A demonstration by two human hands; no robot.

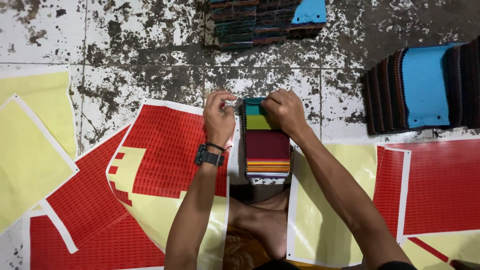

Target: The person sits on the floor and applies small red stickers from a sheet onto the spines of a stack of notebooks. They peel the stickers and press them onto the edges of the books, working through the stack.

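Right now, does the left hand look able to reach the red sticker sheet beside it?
Probably yes. The left hand is at the top of the fabric swatch stack, and the red sticker sheet lies directly under its wrist, with nothing between them.

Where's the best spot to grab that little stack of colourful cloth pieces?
Probably the long sides of the cloth stack, pinching across from left and right. It lies flat and narrow, both hands cover its far end, and a foot sits near the close end.
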